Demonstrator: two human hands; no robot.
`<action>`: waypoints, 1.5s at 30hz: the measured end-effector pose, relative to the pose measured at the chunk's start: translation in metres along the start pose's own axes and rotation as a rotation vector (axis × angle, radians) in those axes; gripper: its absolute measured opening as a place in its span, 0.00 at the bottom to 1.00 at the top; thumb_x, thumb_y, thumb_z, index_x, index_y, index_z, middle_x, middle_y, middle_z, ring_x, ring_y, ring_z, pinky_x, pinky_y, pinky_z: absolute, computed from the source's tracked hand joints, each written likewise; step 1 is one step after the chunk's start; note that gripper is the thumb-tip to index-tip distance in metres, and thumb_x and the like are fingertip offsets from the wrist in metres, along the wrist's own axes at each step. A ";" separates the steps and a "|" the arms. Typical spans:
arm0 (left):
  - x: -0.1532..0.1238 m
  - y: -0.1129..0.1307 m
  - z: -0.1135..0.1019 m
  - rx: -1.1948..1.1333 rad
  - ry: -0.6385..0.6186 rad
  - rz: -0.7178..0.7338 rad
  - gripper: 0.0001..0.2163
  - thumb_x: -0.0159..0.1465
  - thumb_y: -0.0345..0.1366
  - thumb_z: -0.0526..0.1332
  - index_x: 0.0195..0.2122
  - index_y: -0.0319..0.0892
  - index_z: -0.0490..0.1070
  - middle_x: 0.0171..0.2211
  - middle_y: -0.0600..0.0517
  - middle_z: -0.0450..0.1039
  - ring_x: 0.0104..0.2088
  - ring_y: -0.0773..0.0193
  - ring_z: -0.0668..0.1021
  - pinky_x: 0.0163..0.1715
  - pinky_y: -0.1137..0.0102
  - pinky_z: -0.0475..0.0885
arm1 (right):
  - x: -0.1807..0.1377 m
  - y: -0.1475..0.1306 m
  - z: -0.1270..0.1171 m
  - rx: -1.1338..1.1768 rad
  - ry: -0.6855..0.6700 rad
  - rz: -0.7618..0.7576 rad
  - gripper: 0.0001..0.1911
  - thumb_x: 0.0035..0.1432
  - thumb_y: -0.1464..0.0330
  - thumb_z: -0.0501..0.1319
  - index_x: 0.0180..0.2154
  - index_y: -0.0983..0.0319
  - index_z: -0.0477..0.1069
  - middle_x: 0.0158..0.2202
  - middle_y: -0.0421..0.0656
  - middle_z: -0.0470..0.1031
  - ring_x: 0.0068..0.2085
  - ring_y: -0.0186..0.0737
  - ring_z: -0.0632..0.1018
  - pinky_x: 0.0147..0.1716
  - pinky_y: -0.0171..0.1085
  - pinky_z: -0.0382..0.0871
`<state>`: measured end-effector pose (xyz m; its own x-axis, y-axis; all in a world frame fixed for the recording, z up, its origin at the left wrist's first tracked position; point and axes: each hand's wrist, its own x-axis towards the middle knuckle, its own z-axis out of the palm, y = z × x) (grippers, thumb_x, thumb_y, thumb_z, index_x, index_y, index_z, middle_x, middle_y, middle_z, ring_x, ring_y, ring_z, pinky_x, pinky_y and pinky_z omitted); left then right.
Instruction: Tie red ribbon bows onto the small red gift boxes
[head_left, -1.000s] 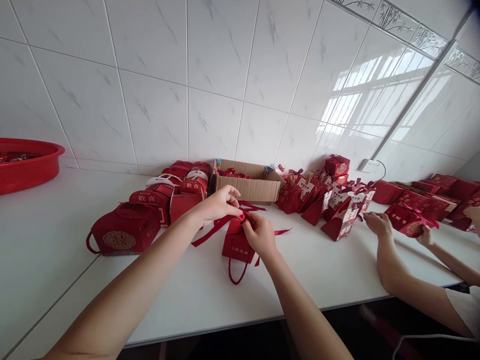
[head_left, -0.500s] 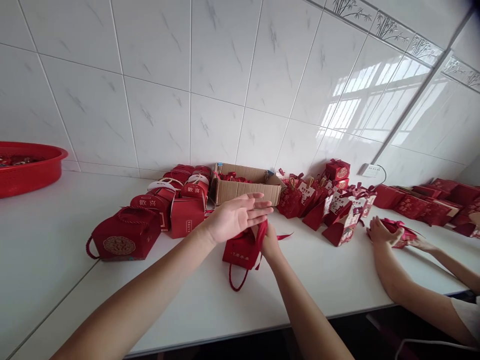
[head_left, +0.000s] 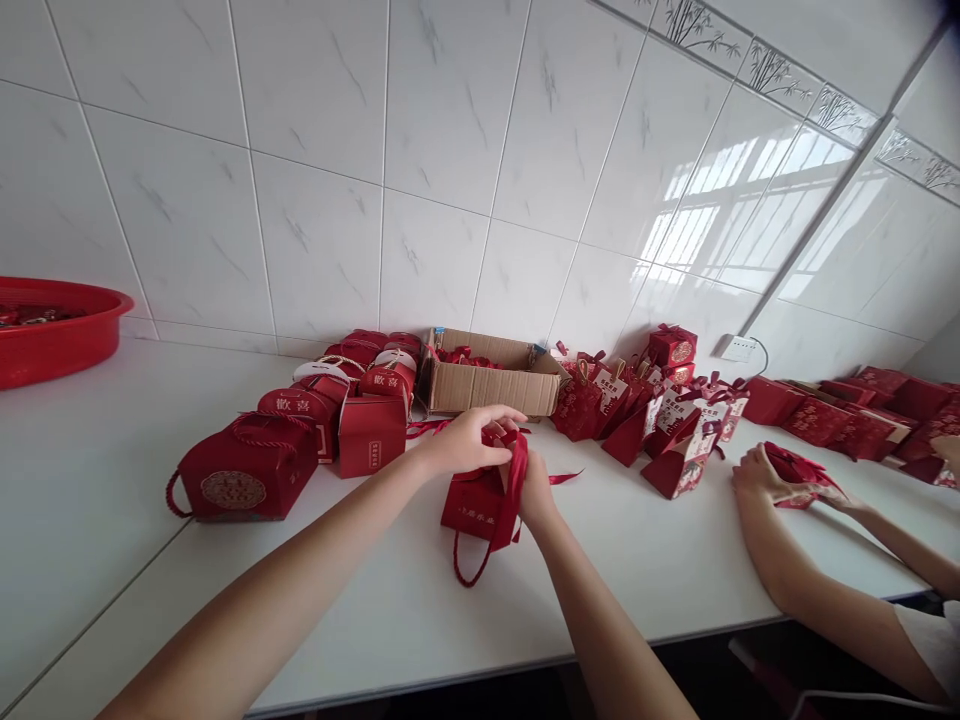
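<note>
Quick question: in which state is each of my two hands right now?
Left hand: fingers curled at the red ribbon; whether it grips cannot be told.
Right hand: closed, holding the red ribbon; fingertips partly hidden.

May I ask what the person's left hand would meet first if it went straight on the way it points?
The left hand would probably meet the red ribbon beside the right hand first; depth is unclear, and it may already touch it.

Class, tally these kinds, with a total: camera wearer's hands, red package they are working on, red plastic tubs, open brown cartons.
Wearer's hands: 2
Red package: 1
Red plastic tub: 1
Open brown carton: 1
Total: 5
</note>
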<state>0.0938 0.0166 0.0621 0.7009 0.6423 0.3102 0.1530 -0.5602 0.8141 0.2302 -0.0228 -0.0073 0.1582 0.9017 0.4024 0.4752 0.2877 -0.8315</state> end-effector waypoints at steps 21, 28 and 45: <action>-0.008 -0.040 -0.013 0.081 0.073 -0.038 0.15 0.52 0.47 0.66 0.34 0.42 0.77 0.34 0.49 0.78 0.36 0.60 0.77 0.38 0.70 0.69 | 0.007 0.002 0.000 0.110 -0.045 -0.015 0.24 0.57 0.51 0.53 0.22 0.63 0.71 0.22 0.43 0.74 0.21 0.33 0.68 0.20 0.32 0.57; -0.011 -0.048 0.002 0.011 0.222 -0.054 0.11 0.55 0.44 0.64 0.30 0.41 0.77 0.34 0.48 0.78 0.38 0.60 0.77 0.42 0.68 0.70 | 0.006 -0.001 -0.006 0.229 -0.037 0.046 0.21 0.53 0.53 0.59 0.22 0.64 0.71 0.21 0.43 0.75 0.23 0.35 0.72 0.22 0.32 0.61; -0.020 -0.058 0.014 -0.231 0.232 -0.099 0.15 0.57 0.46 0.62 0.36 0.37 0.75 0.34 0.45 0.78 0.36 0.60 0.79 0.39 0.65 0.74 | -0.003 -0.005 0.004 0.344 0.119 0.061 0.09 0.51 0.62 0.61 0.31 0.60 0.64 0.23 0.40 0.75 0.28 0.40 0.78 0.26 0.34 0.67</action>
<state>0.0805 0.0287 0.0015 0.5096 0.8043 0.3056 0.0319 -0.3726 0.9274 0.2236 -0.0257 -0.0065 0.2866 0.8825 0.3728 0.1461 0.3443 -0.9274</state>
